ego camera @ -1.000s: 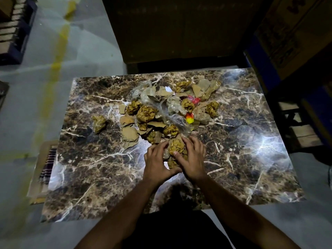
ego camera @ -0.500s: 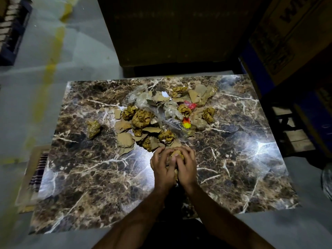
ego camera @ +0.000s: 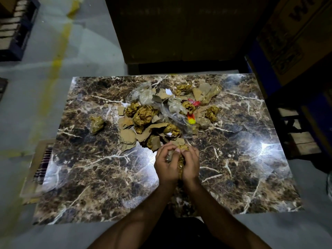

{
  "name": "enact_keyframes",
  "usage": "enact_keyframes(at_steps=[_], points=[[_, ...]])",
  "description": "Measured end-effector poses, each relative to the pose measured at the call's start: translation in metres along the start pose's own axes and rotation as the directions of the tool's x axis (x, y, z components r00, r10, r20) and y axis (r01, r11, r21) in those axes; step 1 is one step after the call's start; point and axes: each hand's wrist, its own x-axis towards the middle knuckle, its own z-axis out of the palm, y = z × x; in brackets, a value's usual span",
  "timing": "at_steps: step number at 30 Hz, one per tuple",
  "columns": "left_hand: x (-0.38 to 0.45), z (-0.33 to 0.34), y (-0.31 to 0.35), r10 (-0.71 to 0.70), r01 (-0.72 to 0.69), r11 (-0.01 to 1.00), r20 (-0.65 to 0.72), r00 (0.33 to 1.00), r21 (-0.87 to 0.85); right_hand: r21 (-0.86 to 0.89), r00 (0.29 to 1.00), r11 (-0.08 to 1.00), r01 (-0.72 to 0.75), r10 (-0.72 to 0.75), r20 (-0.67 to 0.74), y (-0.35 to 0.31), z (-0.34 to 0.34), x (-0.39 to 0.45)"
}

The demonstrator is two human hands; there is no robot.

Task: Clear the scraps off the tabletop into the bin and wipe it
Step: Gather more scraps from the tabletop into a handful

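Hands: left hand (ego camera: 166, 165) and right hand (ego camera: 190, 164) cupped together, fingers (ego camera: 168, 148) curled round a paper wad (ego camera: 183, 149).
Table: marble table (ego camera: 233, 168), scraps (ego camera: 161, 115) heaped.
Room: grey floor (ego camera: 27, 97).

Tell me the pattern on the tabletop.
Dark brown marble tabletop with white veins, head view.
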Motion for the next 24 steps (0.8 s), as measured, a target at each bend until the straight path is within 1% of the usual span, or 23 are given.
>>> enact_keyframes(at_steps=[4, 7, 9, 12, 13, 15, 20, 22, 24], points=[[-0.005, 0.001, 0.02, 0.014, -0.014, 0.999, 0.003, 1.0, -0.051, 0.215, 0.999, 0.976, 0.04, -0.04, -0.003, -0.033, -0.01, -0.016], [-0.011, 0.0, 0.036, 0.046, -0.045, 0.995, 0.012, 0.999, -0.085, 0.189, 0.988, 0.972, 0.136, -0.148, 0.049, -0.05, -0.017, -0.022], [-0.012, -0.001, 0.048, 0.095, -0.092, 0.99, 0.028, 0.995, -0.103, 0.203, 0.983, 0.967, 0.153, -0.17, 0.071, -0.061, -0.021, -0.026], [-0.011, -0.002, 0.064, 0.159, -0.151, 0.98, 0.056, 0.986, -0.132, 0.199, 0.975, 0.96, 0.199, -0.215, 0.062, -0.071, -0.023, -0.03], [-0.01, -0.002, 0.069, 0.177, -0.167, 0.977, 0.061, 0.982, -0.134, 0.211, 0.971, 0.954, 0.212, -0.231, 0.067, -0.075, -0.023, -0.03], [-0.008, -0.002, 0.078, 0.195, -0.186, 0.974, 0.059, 0.979, -0.13, 0.27, 0.97, 0.943, 0.193, -0.225, 0.095, -0.083, -0.022, -0.027], [0.005, 0.002, 0.098, 0.269, -0.264, 0.962, 0.077, 0.96, -0.068, 0.32, 0.946, 0.901, 0.292, -0.321, 0.041, -0.11, -0.019, -0.017], [0.012, 0.004, 0.103, 0.284, -0.278, 0.957, 0.083, 0.955, -0.084, 0.369, 0.941, 0.879, 0.303, -0.338, 0.032, -0.121, -0.018, -0.015], [0.017, 0.005, 0.11, 0.33, -0.317, 0.94, 0.103, 0.938, -0.123, 0.413, 0.924, 0.848, 0.333, -0.38, 0.035, -0.133, -0.018, -0.014]])
